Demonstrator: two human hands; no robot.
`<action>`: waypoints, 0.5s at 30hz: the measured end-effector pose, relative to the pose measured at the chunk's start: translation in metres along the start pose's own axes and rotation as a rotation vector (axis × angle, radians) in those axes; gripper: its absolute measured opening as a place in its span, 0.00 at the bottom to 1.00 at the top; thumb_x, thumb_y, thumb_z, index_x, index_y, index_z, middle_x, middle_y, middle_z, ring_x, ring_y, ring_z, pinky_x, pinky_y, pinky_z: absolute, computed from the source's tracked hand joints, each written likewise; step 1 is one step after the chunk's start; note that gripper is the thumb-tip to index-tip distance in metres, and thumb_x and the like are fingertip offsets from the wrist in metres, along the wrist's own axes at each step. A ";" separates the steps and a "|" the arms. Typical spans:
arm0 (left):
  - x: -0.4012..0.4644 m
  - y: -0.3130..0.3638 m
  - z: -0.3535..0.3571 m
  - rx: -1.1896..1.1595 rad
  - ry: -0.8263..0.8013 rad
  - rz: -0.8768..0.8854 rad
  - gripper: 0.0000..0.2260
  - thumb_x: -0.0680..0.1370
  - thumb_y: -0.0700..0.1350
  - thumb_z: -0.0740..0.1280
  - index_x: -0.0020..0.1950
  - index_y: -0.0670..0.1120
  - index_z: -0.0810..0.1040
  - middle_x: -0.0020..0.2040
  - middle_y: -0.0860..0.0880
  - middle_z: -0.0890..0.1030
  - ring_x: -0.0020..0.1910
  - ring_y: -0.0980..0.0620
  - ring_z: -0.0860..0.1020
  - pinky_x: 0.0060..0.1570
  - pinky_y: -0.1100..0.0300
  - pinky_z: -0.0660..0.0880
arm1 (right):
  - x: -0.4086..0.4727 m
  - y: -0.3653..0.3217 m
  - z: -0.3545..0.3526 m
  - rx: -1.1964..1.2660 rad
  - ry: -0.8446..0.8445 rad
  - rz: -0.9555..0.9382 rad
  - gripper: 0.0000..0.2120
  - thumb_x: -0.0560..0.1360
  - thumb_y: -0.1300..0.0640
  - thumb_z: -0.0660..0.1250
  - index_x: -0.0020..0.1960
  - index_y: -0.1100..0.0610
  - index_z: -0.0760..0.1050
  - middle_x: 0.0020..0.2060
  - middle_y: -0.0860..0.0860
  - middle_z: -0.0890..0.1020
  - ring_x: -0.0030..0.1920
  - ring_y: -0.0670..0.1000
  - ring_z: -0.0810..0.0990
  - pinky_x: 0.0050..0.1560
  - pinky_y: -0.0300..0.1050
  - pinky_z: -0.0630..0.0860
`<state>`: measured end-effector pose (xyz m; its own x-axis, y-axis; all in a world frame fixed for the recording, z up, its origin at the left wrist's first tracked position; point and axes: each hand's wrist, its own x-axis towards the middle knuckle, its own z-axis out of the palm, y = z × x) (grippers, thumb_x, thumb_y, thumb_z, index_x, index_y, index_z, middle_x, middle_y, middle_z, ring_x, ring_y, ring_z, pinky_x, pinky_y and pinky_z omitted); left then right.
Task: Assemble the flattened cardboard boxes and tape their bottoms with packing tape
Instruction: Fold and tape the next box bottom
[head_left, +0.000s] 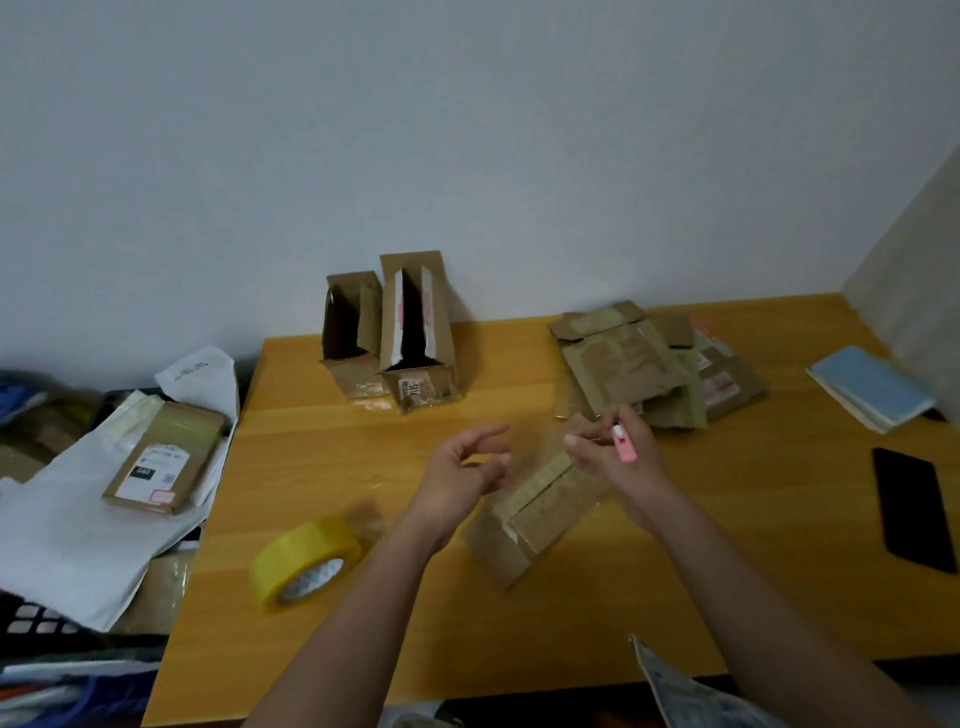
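Note:
A small cardboard box (530, 514) lies on the wooden table (727, 571) in front of me, taped side up. Above its left end hovers my left hand (462, 473), fingers loosely curled and holding nothing. My right hand (618, 452) is above the box's right end and grips a small pink cutter (625, 442). A roll of yellow packing tape (304, 561) lies on its side to the left of the box. Two assembled boxes (395, 338) stand open at the back by the wall. A pile of flattened boxes (649, 364) lies at the back right.
A black phone (914, 509) lies near the table's right edge and a blue notebook (872, 387) lies behind it. Left of the table, a labelled parcel (166, 457) rests on white mailer bags (78, 530) over clutter. A wall closes the back and right.

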<state>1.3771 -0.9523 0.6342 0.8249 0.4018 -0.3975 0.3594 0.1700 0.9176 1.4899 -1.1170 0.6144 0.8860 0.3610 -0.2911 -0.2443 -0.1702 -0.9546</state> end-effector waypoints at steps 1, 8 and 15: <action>0.001 -0.001 0.008 -0.029 -0.021 -0.034 0.16 0.77 0.34 0.68 0.62 0.48 0.78 0.54 0.45 0.81 0.43 0.50 0.82 0.50 0.55 0.81 | -0.001 0.000 -0.002 0.032 -0.037 0.008 0.18 0.71 0.69 0.73 0.41 0.55 0.65 0.38 0.52 0.82 0.44 0.52 0.80 0.42 0.45 0.79; 0.012 -0.001 0.070 -0.056 0.084 -0.108 0.12 0.76 0.34 0.69 0.59 0.34 0.79 0.41 0.44 0.84 0.34 0.57 0.81 0.42 0.64 0.80 | 0.001 0.012 -0.010 -0.298 -0.078 -0.174 0.21 0.70 0.63 0.75 0.42 0.49 0.63 0.39 0.54 0.82 0.41 0.51 0.82 0.42 0.41 0.78; 0.019 -0.011 0.088 -0.225 0.259 -0.271 0.04 0.75 0.28 0.68 0.47 0.34 0.81 0.33 0.45 0.83 0.31 0.54 0.82 0.38 0.64 0.81 | 0.004 0.022 -0.014 -0.495 -0.154 -0.276 0.12 0.74 0.62 0.71 0.41 0.55 0.67 0.35 0.50 0.80 0.35 0.45 0.78 0.37 0.37 0.75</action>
<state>1.4274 -1.0253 0.6161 0.5666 0.5234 -0.6364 0.4200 0.4809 0.7696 1.4935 -1.1321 0.5930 0.8144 0.5752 -0.0770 0.2330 -0.4456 -0.8644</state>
